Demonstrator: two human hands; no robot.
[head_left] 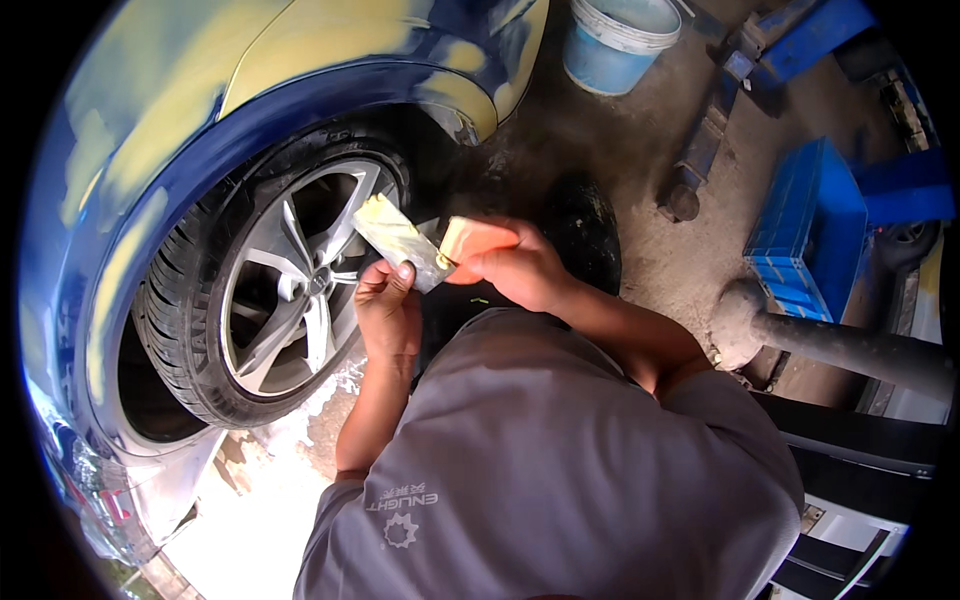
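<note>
At centre frame, a flat filler-smeared spreader [398, 240] is pinched at its lower end by the left hand [388, 310]; a smaller orange scraper [470, 240] is gripped in the closed right hand [515, 265], its edge touching the spreader. Both are judged light, thin and slightly flexible, sticky with yellowish paste, best held by the clean ends. Behind, at left, an alloy wheel [290, 280] and patched blue fender [240, 120] are seen.

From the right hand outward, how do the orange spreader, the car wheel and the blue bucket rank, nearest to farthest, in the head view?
1. Orange spreader: held in the right hand.
2. Car wheel: off to the left, past the left hand.
3. Blue bucket: at the top, on the floor.
</note>
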